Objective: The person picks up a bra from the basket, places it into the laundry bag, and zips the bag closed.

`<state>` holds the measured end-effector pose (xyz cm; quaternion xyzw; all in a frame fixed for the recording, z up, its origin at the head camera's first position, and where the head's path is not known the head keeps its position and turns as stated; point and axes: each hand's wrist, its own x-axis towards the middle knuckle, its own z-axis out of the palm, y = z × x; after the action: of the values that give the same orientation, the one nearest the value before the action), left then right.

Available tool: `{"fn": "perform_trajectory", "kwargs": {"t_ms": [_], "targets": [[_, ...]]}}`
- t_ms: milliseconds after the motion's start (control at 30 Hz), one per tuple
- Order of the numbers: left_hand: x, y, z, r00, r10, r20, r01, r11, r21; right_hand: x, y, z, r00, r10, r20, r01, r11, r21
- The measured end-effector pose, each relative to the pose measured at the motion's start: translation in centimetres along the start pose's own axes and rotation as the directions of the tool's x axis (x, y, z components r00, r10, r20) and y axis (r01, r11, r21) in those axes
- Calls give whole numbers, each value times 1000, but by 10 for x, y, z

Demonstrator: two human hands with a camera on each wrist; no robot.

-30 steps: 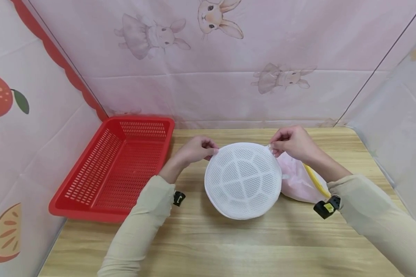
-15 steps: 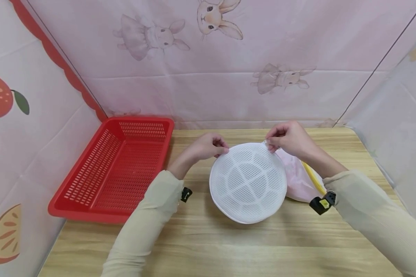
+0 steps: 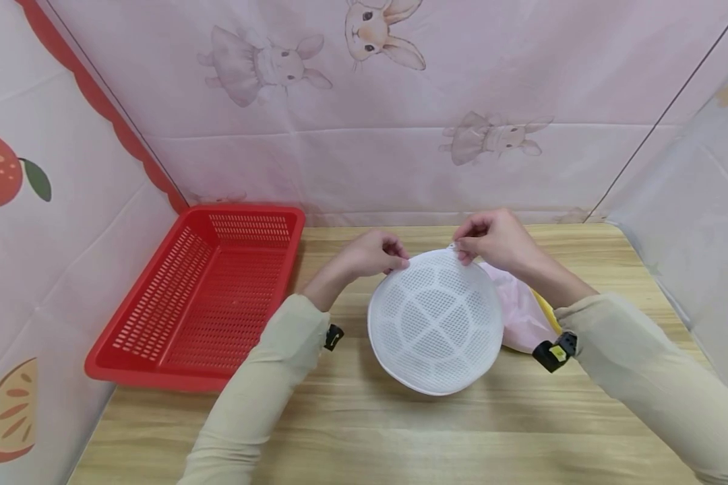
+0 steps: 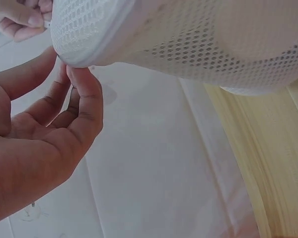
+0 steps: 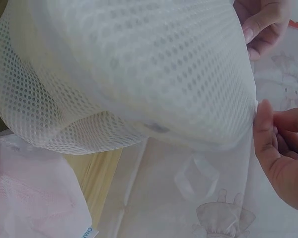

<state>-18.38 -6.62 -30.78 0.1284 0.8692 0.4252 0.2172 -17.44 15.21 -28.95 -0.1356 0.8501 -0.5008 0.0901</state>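
A round white mesh laundry bag hangs tilted above the table, its flat ribbed face toward the head camera. At its upper left edge, my left hand pinches the rim between thumb and fingertips. My right hand pinches a small white tab at the top edge, which looks like a zipper pull. In the left wrist view, the left fingers hold the rim from below. The right wrist view shows the bag's soft mesh side bulging behind the rim, with a white loop hanging from it.
A red perforated plastic basket stands on the left of the wooden table. To the right, partly behind the mesh bag and right arm, lies a pale pink bag with yellow trim. A rabbit-printed cloth wall closes off the back.
My right hand has moved left and slightly up along the rim with the tab. The left hand has moved a little right, and the mesh bag has shifted right and turned.
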Motion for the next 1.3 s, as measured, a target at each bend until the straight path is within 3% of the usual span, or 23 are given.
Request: {"fn": "perform_trajectory", "kwargs": {"t_ms": [300, 867, 1300], "targets": [[-1, 5, 4, 1000, -12, -2, 12, 999, 35, 2, -2, 2, 1000, -17, -21, 17, 1000, -17], [-4, 0, 8, 998, -5, -69, 1, 999, -53, 1, 1, 2, 1000, 8, 1, -8, 998, -57], [-6, -18, 2, 990, -69, -119, 54, 990, -128, -5, 15, -9, 999, 40, 3, -40, 996, -84]]}}
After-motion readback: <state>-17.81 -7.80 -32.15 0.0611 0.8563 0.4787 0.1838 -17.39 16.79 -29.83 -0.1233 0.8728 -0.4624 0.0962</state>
